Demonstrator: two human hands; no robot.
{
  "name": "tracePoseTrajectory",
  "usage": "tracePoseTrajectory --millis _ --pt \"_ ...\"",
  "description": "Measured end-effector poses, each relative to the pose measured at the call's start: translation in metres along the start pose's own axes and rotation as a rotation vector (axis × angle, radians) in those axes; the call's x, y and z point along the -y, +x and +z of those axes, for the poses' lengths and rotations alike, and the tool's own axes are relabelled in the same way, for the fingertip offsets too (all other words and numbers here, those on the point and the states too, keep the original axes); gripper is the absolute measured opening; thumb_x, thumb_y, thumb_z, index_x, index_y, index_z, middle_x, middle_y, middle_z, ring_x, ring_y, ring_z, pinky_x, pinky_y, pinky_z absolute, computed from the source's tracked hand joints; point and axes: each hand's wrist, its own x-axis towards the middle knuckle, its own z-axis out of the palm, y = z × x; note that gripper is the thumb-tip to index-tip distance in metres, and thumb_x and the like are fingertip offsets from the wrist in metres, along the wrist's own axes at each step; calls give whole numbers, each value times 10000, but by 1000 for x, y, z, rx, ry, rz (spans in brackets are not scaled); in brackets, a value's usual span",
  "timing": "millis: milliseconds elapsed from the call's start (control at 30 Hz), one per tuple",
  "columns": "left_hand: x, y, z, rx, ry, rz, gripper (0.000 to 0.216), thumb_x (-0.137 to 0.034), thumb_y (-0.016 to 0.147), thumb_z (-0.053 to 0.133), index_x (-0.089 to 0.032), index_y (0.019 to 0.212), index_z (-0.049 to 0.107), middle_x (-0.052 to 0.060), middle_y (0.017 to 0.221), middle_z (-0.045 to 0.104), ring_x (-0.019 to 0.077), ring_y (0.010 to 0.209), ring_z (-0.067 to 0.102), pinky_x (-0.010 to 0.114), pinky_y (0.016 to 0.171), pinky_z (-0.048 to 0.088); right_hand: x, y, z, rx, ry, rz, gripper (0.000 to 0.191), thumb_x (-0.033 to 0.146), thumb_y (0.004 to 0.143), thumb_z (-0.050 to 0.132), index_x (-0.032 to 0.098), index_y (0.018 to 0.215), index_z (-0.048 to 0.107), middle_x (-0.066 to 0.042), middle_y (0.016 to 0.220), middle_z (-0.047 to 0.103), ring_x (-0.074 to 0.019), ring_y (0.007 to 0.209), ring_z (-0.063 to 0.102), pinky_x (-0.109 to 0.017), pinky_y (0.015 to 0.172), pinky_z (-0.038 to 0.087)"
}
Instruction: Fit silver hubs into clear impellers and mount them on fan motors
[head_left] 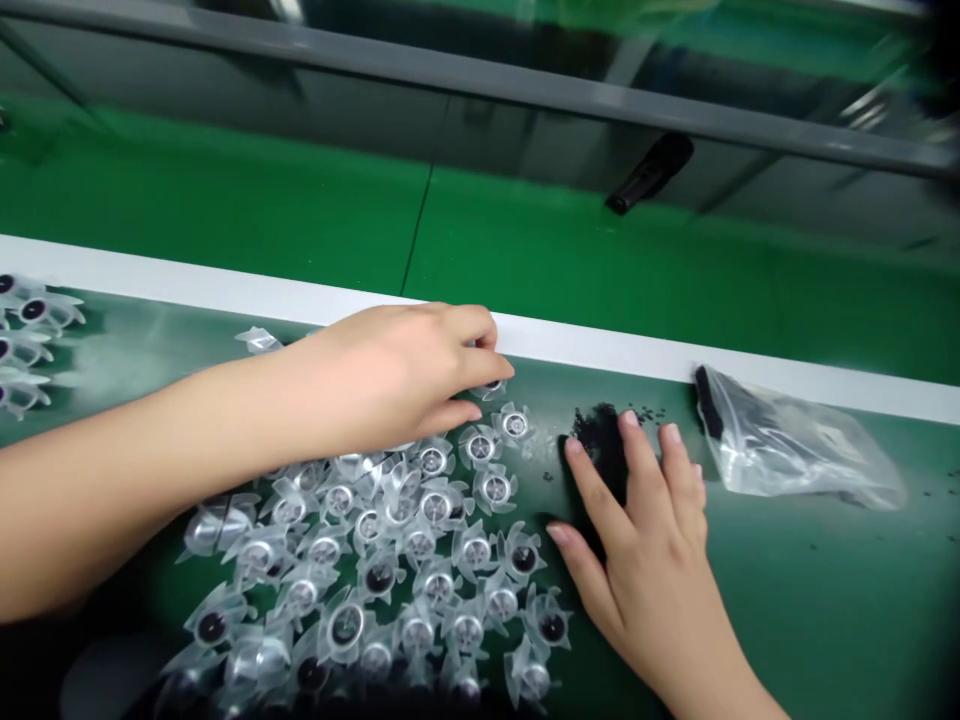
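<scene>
Well, the left hand (397, 375) curled narrowly over a clear plastic fan impeller (491, 388) at 1 o'clock of the impeller cluster (375, 560), while the right hand (645, 540) spread wide, touching black granules (600, 450) at 3 o'clock.

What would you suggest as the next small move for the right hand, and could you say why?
I would probably have the right hand gather the loose black granules into a tighter pile, since its fingers already lie on them and stray granules sit close to the clear plastic fan parts.
</scene>
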Motion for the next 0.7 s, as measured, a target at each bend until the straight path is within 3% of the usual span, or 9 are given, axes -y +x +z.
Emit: tracePoseTrajectory --millis 67,133,200,267,333,467,700 --pt "2 1 3 23 -31 11 337 -275 937 650 -246 1273 659 53 1180 687 236 969 712 340 808 553 0 -1 -1 4 26 -42 494 374 999 534 217 1465 493 -258 1640 248 -548 1509 161 -812 1019 327" --pt "2 2 4 46 -69 27 333 -268 952 638 -255 1283 663 47 1156 704 216 979 714 315 837 550 -1 -2 -3 -50 79 -53 437 316 993 558 176 1407 535 -266 1549 393 -517 1473 289 -778 1049 332" --pt "2 3 5 39 -81 40 314 -284 952 648 -254 1263 683 49 1176 704 207 979 716 304 840 549 -1 0 -5 -171 137 -27 351 228 960 623 129 1296 594 -233 1309 599 -428 1306 519 -654 1046 415" --pt "1 4 6 15 -74 46 285 -308 952 653 -249 1226 705 51 1206 701 208 986 716 306 843 547 -2 5 -7 -262 162 11 229 163 924 677 137 1151 648 -141 1050 686 -314 1058 638 -501 949 483" --pt "1 4 7 -13 -52 47 267 -319 951 657 -248 1201 717 49 1212 707 209 995 715 308 842 541 -4 12 -8 -267 159 33 129 144 917 693 161 1043 669 -85 938 694 -253 918 647 -419 849 479" --pt "0 4 6 -24 -25 37 259 -319 941 667 -254 1186 719 34 1206 721 202 1004 714 300 836 535 -7 24 -12 -206 154 -20 65 145 938 678 159 1001 680 -67 935 709 -229 883 647 -386 794 446" --pt "0 8 2 57 -74 -36 314 -351 937 674 -243 1231 697 27 1201 742 220 1079 704 315 905 540 -6 41 -30 -85 -218 -380 183 43 951 514 92 990 687 -111 895 723 -279 839 630 -419 736 379"
